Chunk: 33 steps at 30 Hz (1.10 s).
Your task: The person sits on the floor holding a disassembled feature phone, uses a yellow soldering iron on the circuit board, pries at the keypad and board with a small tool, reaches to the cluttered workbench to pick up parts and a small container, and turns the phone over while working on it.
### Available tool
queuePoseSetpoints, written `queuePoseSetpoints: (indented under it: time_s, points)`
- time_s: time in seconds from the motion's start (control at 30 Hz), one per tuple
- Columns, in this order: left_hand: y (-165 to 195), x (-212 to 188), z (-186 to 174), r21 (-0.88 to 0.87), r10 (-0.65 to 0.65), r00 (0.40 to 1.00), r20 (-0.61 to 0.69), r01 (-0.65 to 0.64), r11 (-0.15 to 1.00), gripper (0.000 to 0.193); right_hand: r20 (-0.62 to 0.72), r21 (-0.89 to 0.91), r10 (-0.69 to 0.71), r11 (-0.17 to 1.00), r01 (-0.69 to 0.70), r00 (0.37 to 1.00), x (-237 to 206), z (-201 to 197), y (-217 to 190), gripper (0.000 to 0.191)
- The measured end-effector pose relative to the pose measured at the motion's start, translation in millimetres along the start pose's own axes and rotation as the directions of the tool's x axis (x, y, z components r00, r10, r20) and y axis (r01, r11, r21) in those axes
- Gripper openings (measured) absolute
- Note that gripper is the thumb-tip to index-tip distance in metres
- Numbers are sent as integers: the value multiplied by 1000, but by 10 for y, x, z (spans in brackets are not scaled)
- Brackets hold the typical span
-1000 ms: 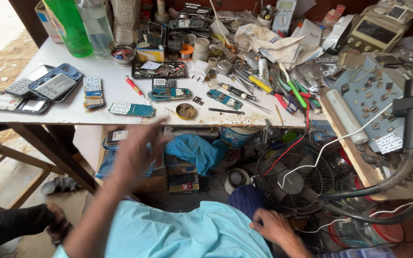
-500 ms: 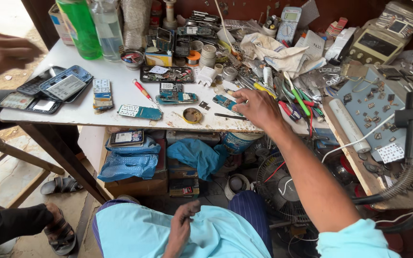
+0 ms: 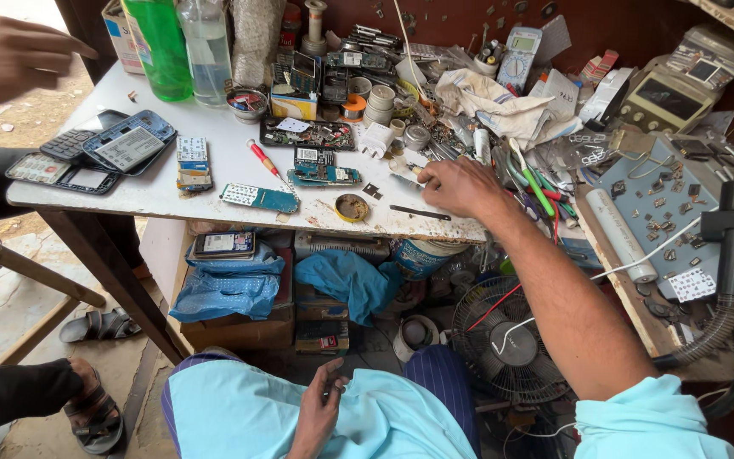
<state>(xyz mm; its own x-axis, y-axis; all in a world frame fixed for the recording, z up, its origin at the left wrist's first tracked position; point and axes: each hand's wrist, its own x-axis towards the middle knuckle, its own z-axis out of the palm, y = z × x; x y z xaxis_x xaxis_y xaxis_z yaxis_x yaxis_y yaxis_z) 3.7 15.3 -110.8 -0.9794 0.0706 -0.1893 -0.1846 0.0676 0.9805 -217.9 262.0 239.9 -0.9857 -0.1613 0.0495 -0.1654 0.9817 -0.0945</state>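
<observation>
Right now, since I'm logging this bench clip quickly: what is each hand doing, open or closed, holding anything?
Left hand: rests in the lap, fingers loosely curled, nothing visibly held.
Right hand: on the white table among small parts, fingers curled; a hold cannot be told.

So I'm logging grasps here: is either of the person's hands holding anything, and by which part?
Left hand rests in the lap, holding nothing. Right hand reaches among small parts on the table; whether its fingertips grip anything cannot be told.

A phone repair workshop: circuit boards (image 3: 258, 198), screwdriver (image 3: 263, 159), multimeter (image 3: 519, 54) crowd the bench (image 3: 214, 136).
</observation>
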Motion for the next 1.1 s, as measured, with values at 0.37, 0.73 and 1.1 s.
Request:
queuePoseSetpoints:
  time_s: [0.37, 0.73, 1.1]
  points:
    - [-25, 38, 18, 39, -67, 998, 8, 67, 997, 39, -53, 239, -68, 968, 79, 996, 200, 55, 346, 28]
    - [-28, 48, 21, 81, -102, 995, 20, 100, 992, 39, -38, 246, 0, 969, 10, 999, 64, -92, 147, 30]
    - [-47, 47, 20, -67, 30, 999, 42, -27, 997, 43, -248, 585, 34, 801, 122, 968, -934, 191, -323, 38]
